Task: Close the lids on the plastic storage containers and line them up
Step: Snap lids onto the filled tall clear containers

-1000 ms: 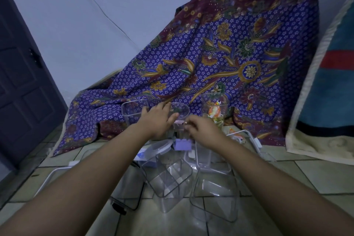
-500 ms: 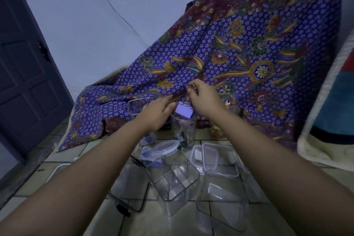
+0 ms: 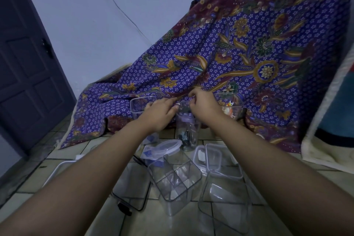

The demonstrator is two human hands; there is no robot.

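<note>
Hands at the rim of tall clear jar point(image 3: 186, 130), upright on tiled floor point(image 3: 63, 161) just in front of patterned batik cloth point(image 3: 239, 48), dark small items at its bottom. Left hand point(image 3: 160, 114) curled, fingertips against the left side of the rim; right hand point(image 3: 204, 104) bunched over the top, fingers pinched together on something at the rim, too hidden to name. Square open container point(image 3: 140, 104) behind the left hand, against the cloth. Second jar with colourful contents point(image 3: 230, 107) right of the right hand. Nearer the camera, loose oval lid point(image 3: 165, 148) just left of the jar's base, rectangular lids point(image 3: 210, 157) to its right, divided clear container point(image 3: 175, 180) tilted on the floor, large empty container point(image 3: 224, 199) just beside it on the right. Dark door point(image 3: 24, 59) far left
</note>
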